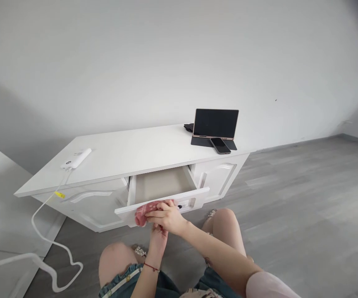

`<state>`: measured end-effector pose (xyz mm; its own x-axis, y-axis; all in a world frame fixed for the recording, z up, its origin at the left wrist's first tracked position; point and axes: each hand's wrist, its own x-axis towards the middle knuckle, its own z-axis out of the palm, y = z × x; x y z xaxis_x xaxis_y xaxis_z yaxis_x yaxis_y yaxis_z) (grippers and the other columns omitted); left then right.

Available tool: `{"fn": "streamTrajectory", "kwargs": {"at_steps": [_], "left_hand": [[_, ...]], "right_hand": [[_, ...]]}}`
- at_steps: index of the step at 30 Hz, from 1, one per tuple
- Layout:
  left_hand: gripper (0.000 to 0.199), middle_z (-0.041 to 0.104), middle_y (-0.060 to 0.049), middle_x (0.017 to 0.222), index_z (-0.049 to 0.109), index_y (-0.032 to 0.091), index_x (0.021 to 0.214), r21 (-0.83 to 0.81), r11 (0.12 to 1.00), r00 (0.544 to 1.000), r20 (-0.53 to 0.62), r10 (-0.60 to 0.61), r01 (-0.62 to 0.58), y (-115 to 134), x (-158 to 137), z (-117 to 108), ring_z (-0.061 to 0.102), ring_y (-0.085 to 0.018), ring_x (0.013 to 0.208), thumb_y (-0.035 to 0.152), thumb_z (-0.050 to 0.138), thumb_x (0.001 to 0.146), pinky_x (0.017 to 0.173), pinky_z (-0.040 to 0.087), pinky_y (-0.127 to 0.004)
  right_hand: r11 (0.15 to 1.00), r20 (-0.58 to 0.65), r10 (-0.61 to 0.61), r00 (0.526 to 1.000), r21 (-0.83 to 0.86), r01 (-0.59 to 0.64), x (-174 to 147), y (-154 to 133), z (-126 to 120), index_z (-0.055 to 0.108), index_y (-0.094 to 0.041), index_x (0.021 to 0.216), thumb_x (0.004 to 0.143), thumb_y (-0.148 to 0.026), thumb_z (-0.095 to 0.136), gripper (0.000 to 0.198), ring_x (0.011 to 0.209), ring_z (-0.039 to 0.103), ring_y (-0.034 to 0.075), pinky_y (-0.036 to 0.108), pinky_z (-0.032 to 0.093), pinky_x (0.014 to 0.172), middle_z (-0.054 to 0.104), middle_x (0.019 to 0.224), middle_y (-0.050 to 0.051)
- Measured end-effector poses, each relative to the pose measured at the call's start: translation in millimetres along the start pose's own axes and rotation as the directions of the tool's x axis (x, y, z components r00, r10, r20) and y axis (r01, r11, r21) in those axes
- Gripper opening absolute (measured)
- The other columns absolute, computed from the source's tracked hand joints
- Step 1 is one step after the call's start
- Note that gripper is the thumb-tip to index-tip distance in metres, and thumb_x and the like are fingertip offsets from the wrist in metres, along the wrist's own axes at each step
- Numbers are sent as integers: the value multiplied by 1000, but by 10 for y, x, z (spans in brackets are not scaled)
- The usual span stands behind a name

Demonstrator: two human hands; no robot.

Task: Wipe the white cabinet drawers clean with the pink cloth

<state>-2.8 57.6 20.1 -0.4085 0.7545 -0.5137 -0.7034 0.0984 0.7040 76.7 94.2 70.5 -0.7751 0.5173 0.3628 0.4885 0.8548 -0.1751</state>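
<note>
A pink-red patterned cloth (144, 211), bunched and folded, is in my hands just in front of the open drawer (163, 200). My right hand (170, 218) lies across the top of it, fingers bent over the fabric. From below, my left hand (159, 238), with a red bracelet at the wrist, holds the same cloth; its fingers are mostly hidden by the fabric and my right hand. Inside, the pulled-out drawer shows a bare beige bottom. A dark knob (180, 206) shows on the drawer front, right beside my right hand.
On the white cabinet (129, 151) stand a tablet (215, 123) in a folding case, a phone (220, 145) and a dark item (189, 127) behind. A white power strip (81, 158) lies at the left, its cable (42, 238) looping to the floor. My knees flank the drawer.
</note>
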Motion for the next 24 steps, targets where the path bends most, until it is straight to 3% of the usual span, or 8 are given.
{"fn": "streamTrajectory", "kwargs": {"at_steps": [3,6,13,16,19,21,23,24], "left_hand": [[22,72,-1,76,65,19,73,-110,988,987,125,-99,113,22,-5,-129,70,-13,74,-3,62,75,82,59,-29],[21,75,-3,76,65,18,68,-169,971,973,189,-135,168,43,-16,-170,73,-14,79,-1,63,76,88,59,-31],[11,78,-6,85,68,18,79,-129,974,973,161,-164,185,98,-30,-78,74,-15,81,9,66,86,86,59,-30],[11,77,-7,83,68,17,78,-78,983,982,109,-157,166,103,-13,-33,74,-15,76,9,70,84,79,58,-27],[16,77,-6,81,66,17,74,-60,987,987,71,-145,149,88,5,-5,73,-13,75,5,69,85,77,58,-24],[18,76,-5,81,65,17,74,-66,987,988,66,-141,145,76,5,7,73,-12,75,5,66,87,78,58,-25],[19,75,-5,80,65,17,74,-68,987,988,57,-141,145,73,-10,27,73,-12,75,5,65,88,77,59,-25],[20,75,-5,79,64,17,74,-69,987,988,48,-145,148,77,-21,42,73,-12,74,4,64,88,76,59,-24]], "right_hand": [[998,-27,61,998,5,-61,-359,233,-32,71,-37,124,104,-32,47,32,112,54,18,37,34,98,71,131,-5],[979,-101,205,974,7,-205,-715,407,-45,66,-40,131,102,-26,50,36,109,54,20,39,33,97,73,128,-5],[873,-262,484,835,83,-480,-1263,622,-82,76,-41,113,91,-5,44,53,106,54,24,45,33,98,78,114,-4],[801,-401,594,697,217,-558,-1297,568,72,78,-37,100,81,0,40,57,105,54,26,49,35,97,78,105,-2],[678,-469,730,498,398,-619,-1204,453,374,75,-29,84,73,0,39,47,104,55,29,49,42,94,75,95,4],[536,-427,838,340,524,-662,-1087,369,594,69,-25,84,71,-3,39,39,102,57,29,47,47,91,71,94,8],[343,-315,933,174,633,-694,-941,284,780,64,-21,97,74,-6,39,38,102,60,29,45,51,90,68,102,13],[276,-242,958,151,648,-710,-860,241,851,61,-19,106,76,-7,38,39,103,61,29,44,52,90,66,107,16]]}}
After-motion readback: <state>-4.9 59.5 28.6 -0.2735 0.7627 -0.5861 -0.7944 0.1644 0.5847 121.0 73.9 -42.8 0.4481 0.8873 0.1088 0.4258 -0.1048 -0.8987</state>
